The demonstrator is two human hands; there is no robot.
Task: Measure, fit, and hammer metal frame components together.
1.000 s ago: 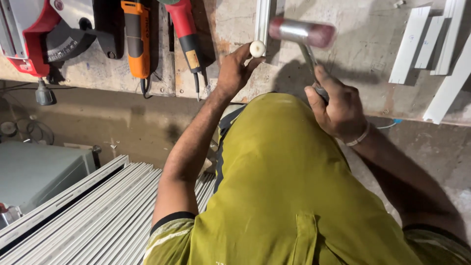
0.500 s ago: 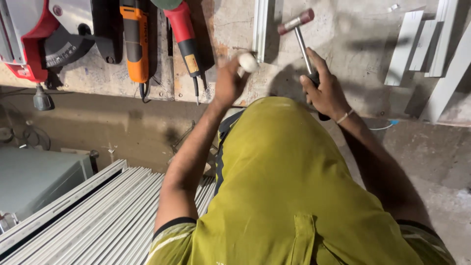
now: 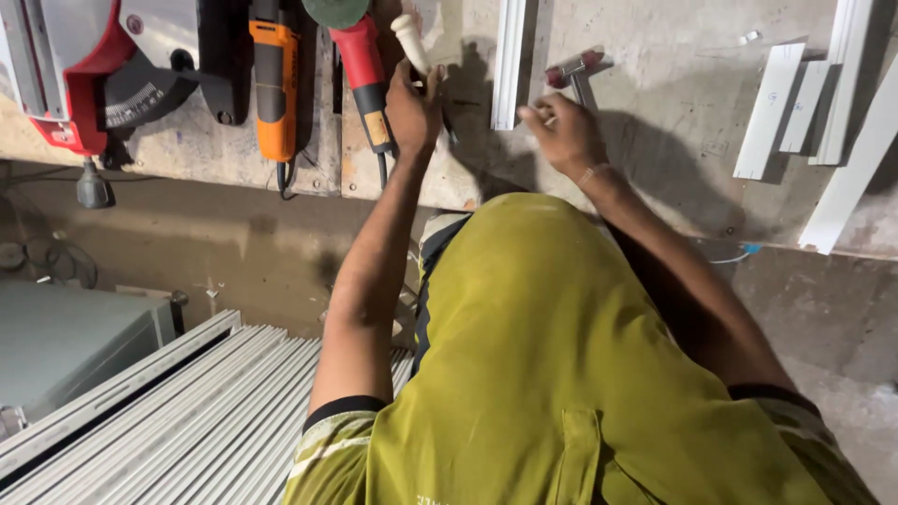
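A dusty workshop surface (image 3: 655, 103) carries power tools; a white-handled tool (image 3: 412, 42) is gripped upright in the left hand (image 3: 413, 110) (tip down); the right hand (image 3: 561, 136) closes on a hammer (image 3: 578, 73), ready for striking.

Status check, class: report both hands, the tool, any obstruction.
Left hand grips white cylindrical piece. Right hand holds hammer. White profile strip lies between them.

Warm, dim light; the workbench (image 3: 655, 112) is brightest at upper right, the lower left murky. Dark arm shadows fall across the bench. The right hand (image 3: 561, 136) is motion-blurred, edges slightly bowed
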